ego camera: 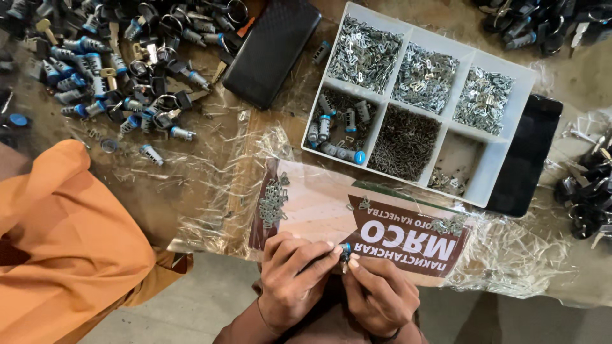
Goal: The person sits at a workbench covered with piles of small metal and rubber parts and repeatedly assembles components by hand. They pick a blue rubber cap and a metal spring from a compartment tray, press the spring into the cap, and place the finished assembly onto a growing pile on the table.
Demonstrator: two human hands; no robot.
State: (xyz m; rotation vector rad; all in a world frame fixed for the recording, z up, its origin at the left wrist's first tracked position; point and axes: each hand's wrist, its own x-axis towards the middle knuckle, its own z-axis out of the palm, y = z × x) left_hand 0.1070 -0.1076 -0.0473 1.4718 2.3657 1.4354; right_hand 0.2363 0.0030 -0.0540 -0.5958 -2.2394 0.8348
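At the far left lies a heap of blue-capped metal lock cylinders (121, 70). Near, the left hand (294, 279) pinches a small blue-tipped metal lock barrel (345, 250) at its body; the right hand (378, 294) grips its lower end. It looks light, rigid, slippery. Far right sits a white compartmented plastic tray (510, 130).

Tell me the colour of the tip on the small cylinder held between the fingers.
Blue tip on the small metal cylinder, pinched by left hand and right hand; head view.
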